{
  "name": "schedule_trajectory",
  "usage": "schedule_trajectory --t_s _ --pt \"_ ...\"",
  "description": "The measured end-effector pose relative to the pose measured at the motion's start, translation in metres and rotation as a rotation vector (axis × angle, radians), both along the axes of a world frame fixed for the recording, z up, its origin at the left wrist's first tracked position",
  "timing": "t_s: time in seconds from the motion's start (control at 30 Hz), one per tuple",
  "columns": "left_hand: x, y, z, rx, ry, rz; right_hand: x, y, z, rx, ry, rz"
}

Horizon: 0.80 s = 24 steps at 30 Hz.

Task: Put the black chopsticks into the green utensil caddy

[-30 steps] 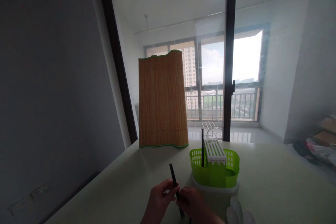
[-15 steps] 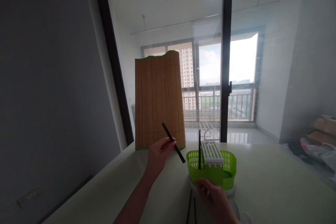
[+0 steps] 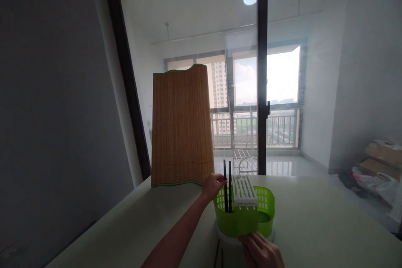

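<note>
A green cutlery holder [image 3: 238, 224] with a white slotted rack [image 3: 244, 190] on its upper middle stands on the table. My left hand [image 3: 214, 185] pinches black chopsticks [image 3: 225, 192], which are upright with their lower ends inside the holder's left part. Right beside them stand more black chopsticks [image 3: 230, 188]. At the holder's lower front, my right hand [image 3: 262, 251] has its fingers closed together against the base. Its fingertips are partly hidden. Two more dark chopsticks [image 3: 216, 254] lie on the table by the front of the holder, cut off by the lower edge of view.
A bamboo mat [image 3: 180, 130] with green edging stands upright at the back left of the pale table [image 3: 314, 217]. Behind the table is a dark-framed glass door [image 3: 262, 71], with a metal rack [image 3: 245, 161] beyond it. Boxes and bags [image 3: 377, 167] sit at the far right.
My left hand has moved right, and its chopsticks went from slanted in the air to upright in the holder. My right hand has shifted slightly along the holder's front. The view has turned slightly.
</note>
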State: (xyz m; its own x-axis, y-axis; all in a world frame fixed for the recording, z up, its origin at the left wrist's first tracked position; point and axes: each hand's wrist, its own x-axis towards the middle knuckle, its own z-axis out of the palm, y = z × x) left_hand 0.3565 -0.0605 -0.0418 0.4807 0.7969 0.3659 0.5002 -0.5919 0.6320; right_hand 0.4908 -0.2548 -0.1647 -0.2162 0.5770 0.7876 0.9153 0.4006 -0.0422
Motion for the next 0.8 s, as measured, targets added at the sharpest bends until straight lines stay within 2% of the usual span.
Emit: schedule_trajectory --t_s 0.23,0.4,0.5,0.6,0.67,0.73,0.8 --pt "0.005 0.003 -0.011 -0.023 0.082 -0.048 0.005 0.002 -0.008 0.009 -0.043 -0.015" --pt "0.001 -0.001 -0.009 -0.022 0.084 -0.054 0.009 -0.003 -0.009 -0.052 -0.002 -0.021" --pt "-0.012 -0.009 -0.006 0.002 0.047 -0.019 0.012 -0.006 -0.009 -0.072 0.029 -0.014" --pt "-0.037 -0.032 -0.005 0.061 0.017 0.073 0.012 -0.012 -0.005 -0.104 0.088 -0.011" --pt "-0.058 -0.058 -0.010 0.090 0.037 0.148 0.011 -0.017 0.000 -0.119 0.140 -0.014" --pt "-0.077 -0.092 -0.024 0.067 0.117 0.195 0.007 -0.022 0.005 -0.134 0.182 -0.016" --pt "-0.090 -0.128 -0.047 -0.001 0.274 0.201 0.003 -0.028 0.010 -0.165 0.197 -0.010"
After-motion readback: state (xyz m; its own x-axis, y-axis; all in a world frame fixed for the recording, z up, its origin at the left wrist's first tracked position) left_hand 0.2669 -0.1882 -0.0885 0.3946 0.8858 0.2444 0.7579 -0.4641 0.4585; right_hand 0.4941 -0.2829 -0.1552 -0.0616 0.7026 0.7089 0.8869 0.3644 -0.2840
